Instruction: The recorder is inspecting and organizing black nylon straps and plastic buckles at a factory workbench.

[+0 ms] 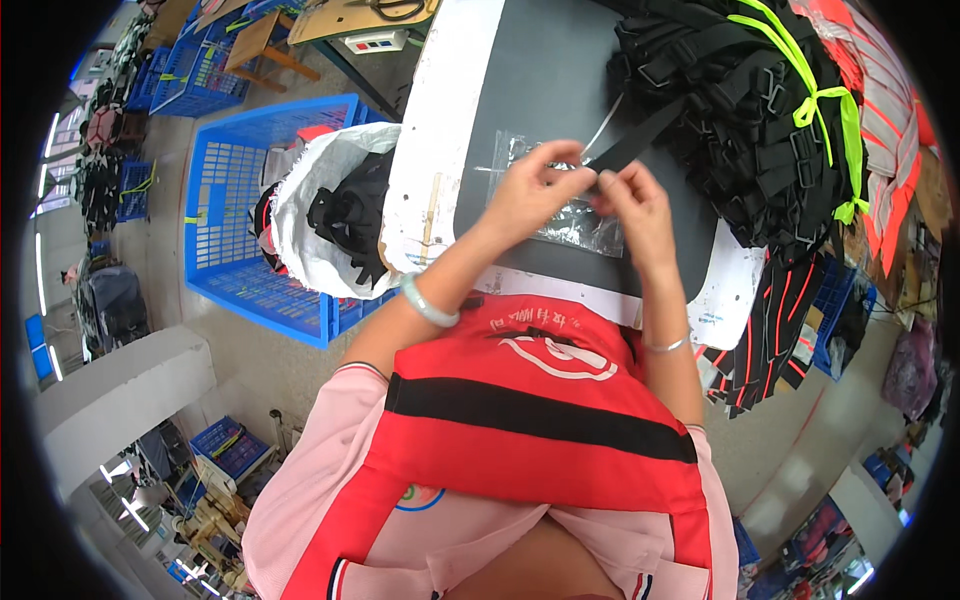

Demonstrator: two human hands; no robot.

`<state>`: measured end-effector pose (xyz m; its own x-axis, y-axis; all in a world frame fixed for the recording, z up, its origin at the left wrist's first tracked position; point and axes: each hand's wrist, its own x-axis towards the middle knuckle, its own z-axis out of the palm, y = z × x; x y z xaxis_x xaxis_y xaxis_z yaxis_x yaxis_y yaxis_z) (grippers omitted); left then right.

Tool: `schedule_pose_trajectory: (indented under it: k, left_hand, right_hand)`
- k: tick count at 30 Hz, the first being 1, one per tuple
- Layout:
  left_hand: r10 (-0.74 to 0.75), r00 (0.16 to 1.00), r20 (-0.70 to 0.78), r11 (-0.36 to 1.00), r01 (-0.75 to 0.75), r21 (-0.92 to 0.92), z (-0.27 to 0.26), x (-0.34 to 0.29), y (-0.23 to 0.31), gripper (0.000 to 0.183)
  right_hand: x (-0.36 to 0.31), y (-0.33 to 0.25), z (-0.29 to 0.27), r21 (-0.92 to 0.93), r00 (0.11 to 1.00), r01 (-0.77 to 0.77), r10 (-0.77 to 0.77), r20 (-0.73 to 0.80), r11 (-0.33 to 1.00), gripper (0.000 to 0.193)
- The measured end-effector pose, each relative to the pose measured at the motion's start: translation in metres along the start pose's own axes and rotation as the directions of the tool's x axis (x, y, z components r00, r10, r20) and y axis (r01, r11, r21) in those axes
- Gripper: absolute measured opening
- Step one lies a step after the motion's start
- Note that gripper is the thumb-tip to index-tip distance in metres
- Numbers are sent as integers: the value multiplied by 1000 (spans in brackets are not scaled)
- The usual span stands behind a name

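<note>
Both hands meet over a dark mat (520,70) and pinch the end of a black webbing strap (640,135). My left hand (536,192) grips it between thumb and forefinger, fingers curled. From the right, my right hand (640,212) pinches the same end with its fingertips. A thin white strip (603,122) rises from beside the left fingertips; whether it is held I cannot tell. The strap runs up toward a heap of black straps with buckles (740,120). Beneath the hands lies a clear plastic bag (580,232), partly hidden by them.
Neon yellow ties (806,108) lie across the strap heap. Striped fabric pieces (890,130) hang at the right. Left of the white table (415,190) stands a blue crate (225,215) holding a white sack (300,215) of black items. Scissors (390,8) rest on a far table.
</note>
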<state>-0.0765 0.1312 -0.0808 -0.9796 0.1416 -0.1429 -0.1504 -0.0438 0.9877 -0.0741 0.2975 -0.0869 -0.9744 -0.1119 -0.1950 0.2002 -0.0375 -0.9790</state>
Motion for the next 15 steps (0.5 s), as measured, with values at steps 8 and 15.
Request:
schedule_pose_trajectory:
  k: [8,15]
  left_hand:
    - [-77,984,158,995,87,-53,6,-55,1,14]
    - [-485,874,-23,790,427,-440,-87,-122,-41,13]
  right_hand:
    - [-33,2,0,431,999,-19,-3,48,902,29]
    - [-34,-87,-50,892,888,273,-452,-89,361,25]
